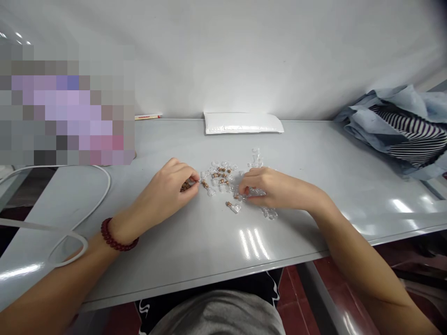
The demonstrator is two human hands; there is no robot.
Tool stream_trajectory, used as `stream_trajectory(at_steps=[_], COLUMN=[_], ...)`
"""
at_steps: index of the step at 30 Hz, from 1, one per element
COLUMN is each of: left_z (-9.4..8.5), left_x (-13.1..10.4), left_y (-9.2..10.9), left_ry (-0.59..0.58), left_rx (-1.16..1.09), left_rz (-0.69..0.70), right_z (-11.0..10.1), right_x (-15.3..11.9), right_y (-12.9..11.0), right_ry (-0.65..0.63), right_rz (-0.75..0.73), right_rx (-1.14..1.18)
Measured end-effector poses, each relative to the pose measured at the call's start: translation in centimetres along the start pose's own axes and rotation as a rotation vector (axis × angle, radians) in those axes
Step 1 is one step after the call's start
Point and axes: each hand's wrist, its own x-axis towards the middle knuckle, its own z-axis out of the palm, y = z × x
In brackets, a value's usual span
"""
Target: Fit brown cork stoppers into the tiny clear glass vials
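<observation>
Evidently, in the head view, the left hand point(169, 186) curls narrowly beside brown corks point(186, 186); whether it grips one is unclear. The right hand point(270, 186), fingers bent, touches small clear bottles point(256, 159) on the table point(195, 253); its grip is hidden. Light fingertip pinches should suit them, keeping the nearby corked bottle point(233, 207) undisturbed.

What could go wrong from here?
1. Small brown corks sit loose under the curled left hand; they could scatter if it lifts.
2. The right hand works among crowded clear mini bottles; a nudge might send some rolling.
3. The white cable loops at the left forearm and could snag.
</observation>
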Motion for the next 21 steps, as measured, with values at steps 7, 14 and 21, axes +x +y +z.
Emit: stream_trajectory(at_steps=[7, 14, 21], left_z=[-0.3, -0.3, -0.1], left_x=[0.0, -0.1, -0.5], left_y=[1.2, 3.2, 4.7], left_ry=[0.088, 0.050, 0.114], left_rx=[-0.087, -0.353, -0.574], left_rz=[0.023, -0.085, -0.107], right_z=[-0.2, 0.6, 2.2], right_x=[-0.2, 0.5, 1.6], right_y=[-0.4, -0.9, -2.0], right_ry=[0.106, 0.409, 0.390], right_rz=[-0.021, 0.002, 0.109], right_rx=[0.154, 0.742, 0.986])
